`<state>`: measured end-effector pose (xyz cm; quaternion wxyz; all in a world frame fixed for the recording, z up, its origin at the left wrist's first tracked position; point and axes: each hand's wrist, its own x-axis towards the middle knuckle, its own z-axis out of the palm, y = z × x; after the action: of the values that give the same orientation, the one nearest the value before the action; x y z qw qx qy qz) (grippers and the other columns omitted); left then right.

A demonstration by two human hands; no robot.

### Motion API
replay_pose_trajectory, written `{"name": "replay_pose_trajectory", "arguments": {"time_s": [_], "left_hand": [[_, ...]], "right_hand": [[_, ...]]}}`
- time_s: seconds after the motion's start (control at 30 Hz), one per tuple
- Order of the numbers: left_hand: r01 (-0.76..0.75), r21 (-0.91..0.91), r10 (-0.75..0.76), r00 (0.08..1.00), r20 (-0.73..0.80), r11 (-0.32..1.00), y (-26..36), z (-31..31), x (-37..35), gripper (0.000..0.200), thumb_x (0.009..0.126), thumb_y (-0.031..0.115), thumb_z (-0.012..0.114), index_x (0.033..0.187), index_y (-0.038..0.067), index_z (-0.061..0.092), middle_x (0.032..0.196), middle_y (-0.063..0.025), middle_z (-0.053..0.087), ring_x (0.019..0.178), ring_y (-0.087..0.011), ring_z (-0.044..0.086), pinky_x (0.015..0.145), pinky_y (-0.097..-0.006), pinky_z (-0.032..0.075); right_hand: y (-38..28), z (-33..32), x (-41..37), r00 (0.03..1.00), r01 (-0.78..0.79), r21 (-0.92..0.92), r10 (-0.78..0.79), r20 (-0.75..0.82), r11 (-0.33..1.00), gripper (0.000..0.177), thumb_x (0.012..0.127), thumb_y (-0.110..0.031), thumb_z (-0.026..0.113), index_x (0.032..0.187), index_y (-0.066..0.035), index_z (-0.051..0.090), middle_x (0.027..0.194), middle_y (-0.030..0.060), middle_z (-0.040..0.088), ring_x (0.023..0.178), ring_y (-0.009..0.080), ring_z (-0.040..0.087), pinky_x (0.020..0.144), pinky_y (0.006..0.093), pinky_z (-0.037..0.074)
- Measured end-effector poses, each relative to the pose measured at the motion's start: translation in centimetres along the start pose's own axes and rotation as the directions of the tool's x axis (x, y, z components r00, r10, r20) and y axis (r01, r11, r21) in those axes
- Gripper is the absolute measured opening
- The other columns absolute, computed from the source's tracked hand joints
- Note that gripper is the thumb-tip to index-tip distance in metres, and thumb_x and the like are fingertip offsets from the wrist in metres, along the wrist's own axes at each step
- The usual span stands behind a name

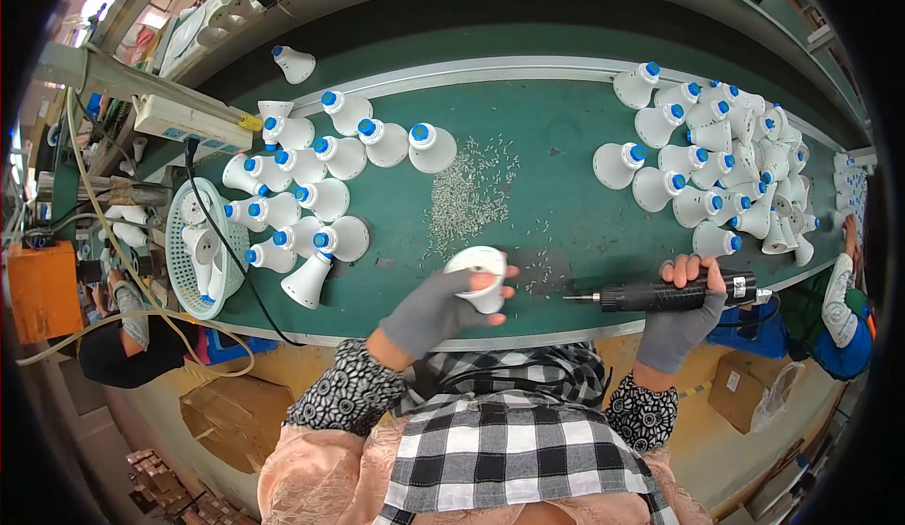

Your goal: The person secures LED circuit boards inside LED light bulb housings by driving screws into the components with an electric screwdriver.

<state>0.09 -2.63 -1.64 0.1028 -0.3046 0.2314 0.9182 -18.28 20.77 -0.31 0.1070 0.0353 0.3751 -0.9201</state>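
My left hand [443,308], in a grey fingerless glove, is wrapped round a white cone-shaped part [481,270] near the front edge of the green table. Its wide opening faces up. To the right, my right hand [683,303], gloved alike, grips a black electric screwdriver [650,295] that lies level, its thin bit pointing left towards the white part without touching it. Many small pale screws [467,195] are scattered on the table just beyond my left hand.
White cones with blue tips stand and lie in groups at left [339,157] and right [698,157]. A pale green basket [174,270] with white parts, a black cable and a power strip [193,122] are at left. Other people sit at both sides.
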Motion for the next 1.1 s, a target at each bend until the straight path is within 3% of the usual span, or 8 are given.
{"name": "replay_pose_trajectory", "arguments": {"time_s": [0.2,0.3,0.53,0.63,0.93,1.1], "left_hand": [[-0.232,-0.121,0.214,0.967,-0.139,0.965,0.2,0.7,-2.1,0.047,0.083,0.022,0.065,0.123,0.002,0.052,0.123,-0.0158,0.055,0.107,-0.0236,0.058,0.081,-0.0364,0.054],[-0.251,0.028,0.253,0.96,-0.119,0.968,-0.5,1.7,-2.0,0.041,0.08,0.021,0.067,0.115,0.001,0.056,0.116,-0.0135,0.058,0.104,-0.0217,0.057,0.08,-0.0349,0.053],[-0.251,0.349,0.342,0.912,-0.228,0.903,-1.8,2.2,-2.4,0.041,0.074,0.018,0.068,0.109,0.0,0.059,0.097,-0.0071,0.061,0.083,-0.0131,0.058,0.074,-0.0275,0.048],[-0.243,0.355,0.352,0.892,-0.283,0.903,-1.7,2.2,-2.6,0.042,0.073,0.019,0.069,0.11,0.0,0.059,0.093,-0.0049,0.06,0.081,-0.0112,0.057,0.073,-0.0251,0.046],[-0.224,0.392,0.348,0.894,-0.282,0.892,-1.8,2.2,-2.7,0.037,0.076,0.016,0.068,0.109,0.002,0.059,0.096,-0.0011,0.059,0.089,-0.0079,0.054,0.079,-0.0226,0.043],[-0.22,0.498,0.369,0.902,-0.222,0.839,-1.2,2.3,-2.8,0.041,0.077,0.017,0.071,0.114,0.004,0.058,0.109,-0.0043,0.059,0.098,-0.0109,0.056,0.084,-0.0265,0.046]], "right_hand": [[2.9,1.6,0.9,0.992,0.118,-0.072,-0.121,-0.039,0.99,0.012,0.092,-0.019,0.053,0.09,-0.009,0.048,0.075,0.0028,0.046,0.07,0.015,0.046,0.071,0.0329,0.039],[4.3,2.7,1.8,0.979,0.191,-0.127,-0.198,-0.042,0.973,0.015,0.093,-0.02,0.053,0.093,-0.007,0.046,0.075,0.0033,0.046,0.071,0.0156,0.047,0.073,0.034,0.04],[5.8,3.9,1.9,0.989,0.142,-0.164,-0.145,-0.009,0.976,0.015,0.092,-0.019,0.053,0.096,-0.006,0.046,0.075,0.0042,0.047,0.071,0.017,0.049,0.074,0.0355,0.042],[6.5,4.4,1.7,0.992,0.122,-0.165,-0.127,-0.019,0.979,0.014,0.092,-0.019,0.053,0.095,-0.006,0.046,0.074,0.0046,0.047,0.071,0.0176,0.05,0.074,0.0361,0.042],[8.2,4.9,2.1,0.992,0.097,-0.214,-0.111,-0.054,0.972,0.016,0.09,-0.019,0.054,0.091,-0.006,0.046,0.074,0.0047,0.048,0.071,0.0182,0.05,0.075,0.0362,0.043],[7.5,4.9,2.0,0.993,0.073,-0.187,-0.088,-0.073,0.98,0.015,0.091,-0.019,0.054,0.09,-0.006,0.048,0.074,0.0043,0.047,0.072,0.0178,0.05,0.075,0.0358,0.043]]}}
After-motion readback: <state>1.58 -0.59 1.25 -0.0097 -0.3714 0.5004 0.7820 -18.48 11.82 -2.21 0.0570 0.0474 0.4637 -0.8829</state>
